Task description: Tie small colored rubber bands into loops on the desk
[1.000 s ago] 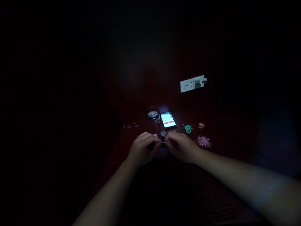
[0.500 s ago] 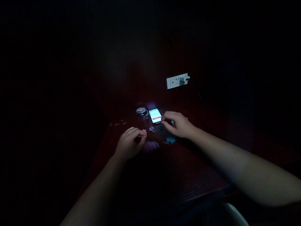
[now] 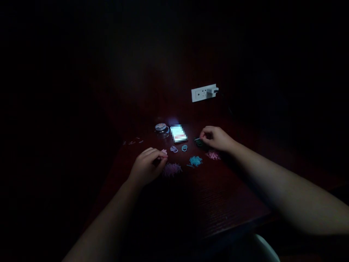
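Note:
My right hand [image 3: 216, 138] is pinched on a thin pale strip [image 3: 197, 138], just above some dark green rings [image 3: 199, 143] on the table. My left hand [image 3: 148, 164] rests low over the table with thumb and fingers drawn together. Light pink pieces [image 3: 164, 151] show at its fingertips; whether they are held or lie behind is unclear. Beside that hand is a pile of thin purple pieces [image 3: 172, 169], with purple rings [image 3: 173, 149] and blue rings [image 3: 184, 148] farther back. A blue pile [image 3: 195, 161] and a pink pile [image 3: 213, 155] lie nearer my right hand.
A lit phone [image 3: 178, 134] stands beyond the rings, beside a clear lidded jar [image 3: 161, 130]. Several pale slivers [image 3: 132, 142] lie at the left of the dark red table [image 3: 226, 193]. A socket panel [image 3: 203, 93] holds a plug. Surroundings are very dark.
My right hand has moved right, away from the phone, uncovering the blue rings and the pink pile. The pale strip now shows at its fingertips. My left hand stays nearly in place.

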The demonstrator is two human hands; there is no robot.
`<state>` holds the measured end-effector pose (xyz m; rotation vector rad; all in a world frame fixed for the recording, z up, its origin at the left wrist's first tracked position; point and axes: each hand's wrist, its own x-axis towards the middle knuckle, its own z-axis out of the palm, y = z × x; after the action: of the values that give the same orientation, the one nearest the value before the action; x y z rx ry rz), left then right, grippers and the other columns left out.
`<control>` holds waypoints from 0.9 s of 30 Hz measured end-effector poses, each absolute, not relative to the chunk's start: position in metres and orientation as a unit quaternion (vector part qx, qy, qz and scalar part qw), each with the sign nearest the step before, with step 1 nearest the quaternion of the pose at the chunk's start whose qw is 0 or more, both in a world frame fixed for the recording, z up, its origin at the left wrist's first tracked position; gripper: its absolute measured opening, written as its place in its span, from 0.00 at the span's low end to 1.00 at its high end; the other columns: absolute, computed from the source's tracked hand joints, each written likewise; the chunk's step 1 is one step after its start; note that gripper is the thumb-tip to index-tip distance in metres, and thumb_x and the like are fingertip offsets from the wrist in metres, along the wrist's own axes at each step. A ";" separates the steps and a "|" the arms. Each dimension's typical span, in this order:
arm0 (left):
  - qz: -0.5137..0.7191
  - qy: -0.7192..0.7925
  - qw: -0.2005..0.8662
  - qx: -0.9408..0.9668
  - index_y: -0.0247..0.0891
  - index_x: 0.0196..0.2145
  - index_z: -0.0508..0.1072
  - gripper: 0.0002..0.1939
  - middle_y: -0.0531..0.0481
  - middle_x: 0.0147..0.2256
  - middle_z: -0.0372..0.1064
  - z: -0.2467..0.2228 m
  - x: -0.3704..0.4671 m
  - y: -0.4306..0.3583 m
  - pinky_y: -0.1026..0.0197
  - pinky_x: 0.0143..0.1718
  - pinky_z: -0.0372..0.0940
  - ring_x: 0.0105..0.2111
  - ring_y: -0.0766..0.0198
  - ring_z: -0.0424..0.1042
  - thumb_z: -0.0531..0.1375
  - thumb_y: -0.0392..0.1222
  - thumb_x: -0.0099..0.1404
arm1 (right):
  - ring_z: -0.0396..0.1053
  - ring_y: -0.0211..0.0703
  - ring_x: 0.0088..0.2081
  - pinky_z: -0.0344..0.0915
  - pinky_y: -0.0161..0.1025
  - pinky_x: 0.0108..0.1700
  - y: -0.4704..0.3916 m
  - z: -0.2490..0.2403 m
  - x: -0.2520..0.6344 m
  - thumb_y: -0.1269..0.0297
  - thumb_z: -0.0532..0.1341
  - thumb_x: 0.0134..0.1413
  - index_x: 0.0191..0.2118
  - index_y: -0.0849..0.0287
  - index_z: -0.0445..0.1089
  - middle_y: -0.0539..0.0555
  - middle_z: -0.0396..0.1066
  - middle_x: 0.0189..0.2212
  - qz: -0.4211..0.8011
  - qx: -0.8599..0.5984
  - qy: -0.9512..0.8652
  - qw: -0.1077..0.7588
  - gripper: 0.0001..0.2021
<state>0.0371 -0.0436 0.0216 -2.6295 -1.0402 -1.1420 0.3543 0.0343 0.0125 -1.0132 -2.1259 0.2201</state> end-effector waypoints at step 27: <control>-0.304 -0.660 -0.100 -0.679 0.38 0.39 0.77 0.10 0.49 0.38 0.78 -0.009 -0.045 0.004 0.65 0.38 0.67 0.35 0.63 0.75 0.59 0.40 0.62 | 0.69 0.46 0.35 0.62 0.42 0.40 0.011 0.031 0.307 0.64 0.59 0.56 0.34 0.59 0.73 0.56 0.71 0.33 -0.002 -0.351 -0.891 0.287 0.06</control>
<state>-0.0450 0.0043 -0.0095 -2.2810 -2.2174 -1.0222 0.3072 0.0108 0.0309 -0.9373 -2.3809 -0.0055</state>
